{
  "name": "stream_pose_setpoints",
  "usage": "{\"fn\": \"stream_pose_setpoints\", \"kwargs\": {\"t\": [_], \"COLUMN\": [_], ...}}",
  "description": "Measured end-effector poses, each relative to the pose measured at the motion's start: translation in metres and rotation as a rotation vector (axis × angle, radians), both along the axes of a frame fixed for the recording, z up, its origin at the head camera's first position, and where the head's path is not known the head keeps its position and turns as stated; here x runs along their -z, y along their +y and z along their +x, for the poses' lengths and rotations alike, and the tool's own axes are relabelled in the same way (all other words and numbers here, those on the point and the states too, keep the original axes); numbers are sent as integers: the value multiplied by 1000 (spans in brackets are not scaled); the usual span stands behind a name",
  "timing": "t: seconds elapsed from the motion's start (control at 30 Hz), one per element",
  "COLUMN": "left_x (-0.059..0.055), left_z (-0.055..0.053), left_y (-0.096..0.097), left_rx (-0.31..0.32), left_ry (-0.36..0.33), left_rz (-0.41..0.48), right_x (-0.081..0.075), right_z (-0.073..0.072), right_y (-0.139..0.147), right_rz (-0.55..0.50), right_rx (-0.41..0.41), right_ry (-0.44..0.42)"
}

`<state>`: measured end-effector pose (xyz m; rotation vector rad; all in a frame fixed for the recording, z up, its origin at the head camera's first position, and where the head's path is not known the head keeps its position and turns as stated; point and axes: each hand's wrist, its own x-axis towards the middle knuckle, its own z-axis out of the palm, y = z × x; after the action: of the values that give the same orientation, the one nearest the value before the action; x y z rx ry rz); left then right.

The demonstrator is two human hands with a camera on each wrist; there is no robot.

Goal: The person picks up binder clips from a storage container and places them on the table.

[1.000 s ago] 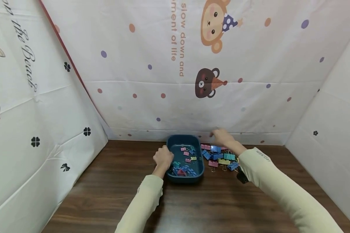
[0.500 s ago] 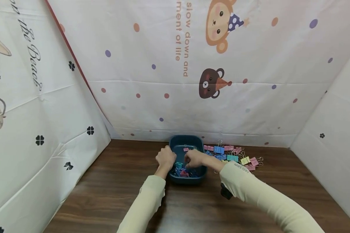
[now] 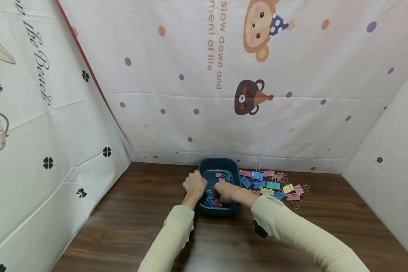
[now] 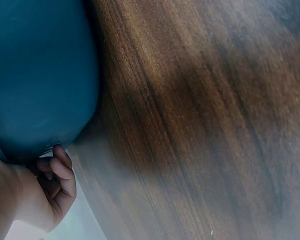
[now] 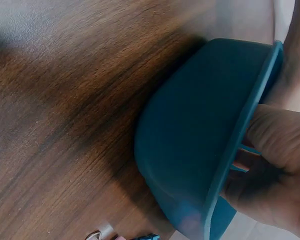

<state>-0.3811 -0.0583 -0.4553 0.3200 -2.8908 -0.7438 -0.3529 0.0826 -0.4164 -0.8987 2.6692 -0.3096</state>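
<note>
A dark teal plastic tub (image 3: 220,163) stands on the table, with several small binder clips (image 3: 217,204) inside, mostly blue, some pink. My left hand (image 3: 195,185) grips the tub's left rim; curled fingers (image 4: 65,172) show against its outside in the left wrist view. My right hand (image 3: 225,191) reaches over the right rim, down into the tub among the clips. Behind the tub wall (image 5: 195,130) in the right wrist view, most of that hand's fingers are hidden, so whether they pinch a clip is not visible.
Right of the tub lies a loose spread of larger binder clips (image 3: 273,185) in blue, pink, yellow and teal. The brown wooden table (image 3: 139,215) meets a printed white cloth wall (image 3: 156,132) behind, and cloth also hangs at both sides.
My right hand has come from above the clip pile leftward into the tub, then sunk slightly lower. My left hand keeps its place on the rim. The head view has shifted slightly.
</note>
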Motion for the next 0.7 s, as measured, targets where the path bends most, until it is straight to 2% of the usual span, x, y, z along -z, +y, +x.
{"fn": "stream_pose_setpoints", "kwargs": {"t": [0.17, 0.43, 0.7], "left_x": [-1, -3, 0], "left_z": [0, 2, 2], "left_y": [2, 3, 0], "left_rx": [0, 5, 3], "left_ry": [1, -10, -1], "left_rz": [-6, -5, -9], "right_x": [1, 1, -7], "right_z": [2, 5, 1], "right_y": [-1, -3, 2], "right_rz": [33, 66, -37], "right_rx": [-4, 58, 66], "right_ry": [48, 101, 184]}}
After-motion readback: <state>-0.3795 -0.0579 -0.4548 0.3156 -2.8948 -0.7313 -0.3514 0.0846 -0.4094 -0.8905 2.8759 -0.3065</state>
